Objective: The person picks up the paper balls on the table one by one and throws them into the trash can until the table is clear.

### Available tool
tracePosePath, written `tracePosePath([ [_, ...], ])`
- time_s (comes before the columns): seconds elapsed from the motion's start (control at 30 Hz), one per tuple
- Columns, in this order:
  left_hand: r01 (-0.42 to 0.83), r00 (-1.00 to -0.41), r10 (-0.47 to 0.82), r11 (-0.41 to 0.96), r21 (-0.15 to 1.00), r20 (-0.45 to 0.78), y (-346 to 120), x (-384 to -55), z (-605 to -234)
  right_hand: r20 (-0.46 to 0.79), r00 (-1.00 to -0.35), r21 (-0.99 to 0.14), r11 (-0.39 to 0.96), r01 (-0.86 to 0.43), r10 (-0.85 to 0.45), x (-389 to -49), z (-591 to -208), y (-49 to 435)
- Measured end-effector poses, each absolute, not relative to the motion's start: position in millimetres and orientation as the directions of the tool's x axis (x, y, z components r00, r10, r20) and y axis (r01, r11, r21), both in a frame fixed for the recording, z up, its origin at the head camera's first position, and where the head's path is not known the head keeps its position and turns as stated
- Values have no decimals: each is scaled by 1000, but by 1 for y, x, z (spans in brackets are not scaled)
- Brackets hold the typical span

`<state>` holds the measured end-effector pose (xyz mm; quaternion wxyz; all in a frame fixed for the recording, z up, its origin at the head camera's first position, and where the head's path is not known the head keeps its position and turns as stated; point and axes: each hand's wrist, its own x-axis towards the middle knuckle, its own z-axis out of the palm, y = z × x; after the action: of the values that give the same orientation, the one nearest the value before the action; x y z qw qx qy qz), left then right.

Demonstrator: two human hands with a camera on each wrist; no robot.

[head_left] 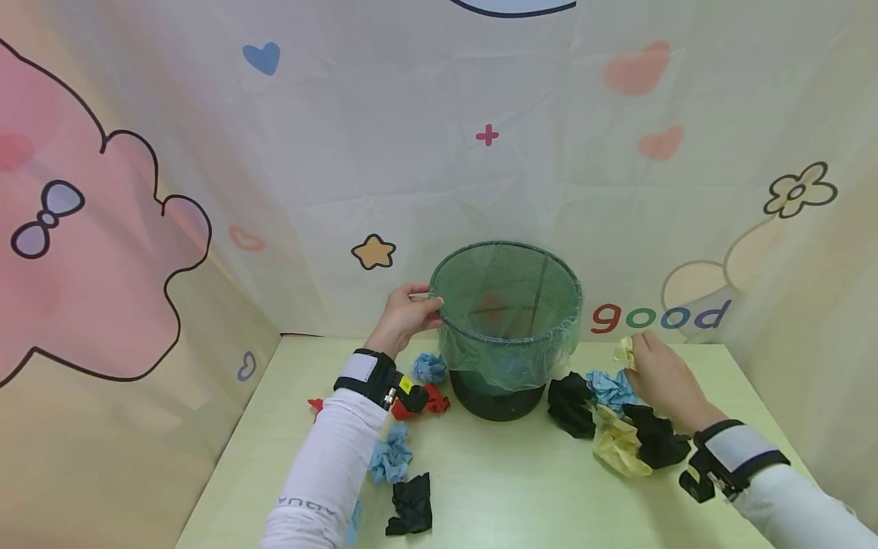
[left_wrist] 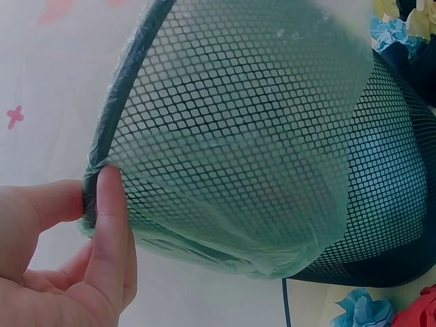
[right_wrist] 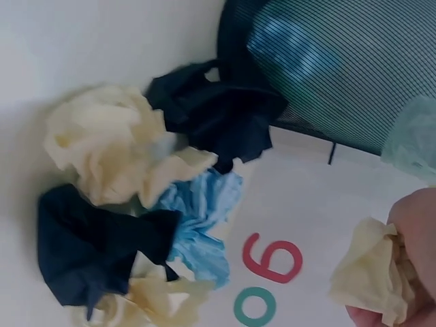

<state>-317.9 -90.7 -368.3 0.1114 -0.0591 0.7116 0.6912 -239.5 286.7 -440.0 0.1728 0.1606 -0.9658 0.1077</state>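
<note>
A black mesh wastebasket (head_left: 497,396), lined with a green plastic bag (head_left: 507,358), stands at the back middle of the table. My left hand (head_left: 405,316) pinches its rim on the left side, thumb and fingers on either side of the edge, as the left wrist view shows closely. To the right of the basket, my right hand (head_left: 665,377) grips a crumpled yellow paper (right_wrist: 371,272), low over a heap of paper balls. That heap holds a blue crumpled paper (head_left: 610,389), a yellow one (head_left: 620,446) and black ones (head_left: 658,438).
Left of the basket lie more paper balls: blue (head_left: 430,367), red (head_left: 432,400), another blue (head_left: 392,455) and black (head_left: 411,505). My left forearm partly covers some of them. A printed cloth (head_left: 411,152) hangs behind and beside the table (head_left: 521,488).
</note>
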Motion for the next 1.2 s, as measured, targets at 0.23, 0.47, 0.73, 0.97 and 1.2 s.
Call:
tracePosePath([
  [0.23,-240,-968,70,40,970,-242,-91,-317,-367,391,-866,-110,919,-380,-311,-252,-419,285],
  [0.47,-236,-969,63,44,971,-239,-92,-317,-366,493,-792,-79,889,-452,-359,-262,-403,279],
  [0.73,-242,-967,67,42,969,-244,-91,-316,-366,480,-779,-38,877,-478,-404,-272,-384,273],
  [0.97,-250,-965,72,44,967,-252,-90,-317,-366,437,-794,-32,875,-484,-423,-278,-358,268],
  [1.2,-244,-967,68,50,969,-247,-90,-316,-366,409,-791,-8,865,-501,-455,-284,-336,255],
])
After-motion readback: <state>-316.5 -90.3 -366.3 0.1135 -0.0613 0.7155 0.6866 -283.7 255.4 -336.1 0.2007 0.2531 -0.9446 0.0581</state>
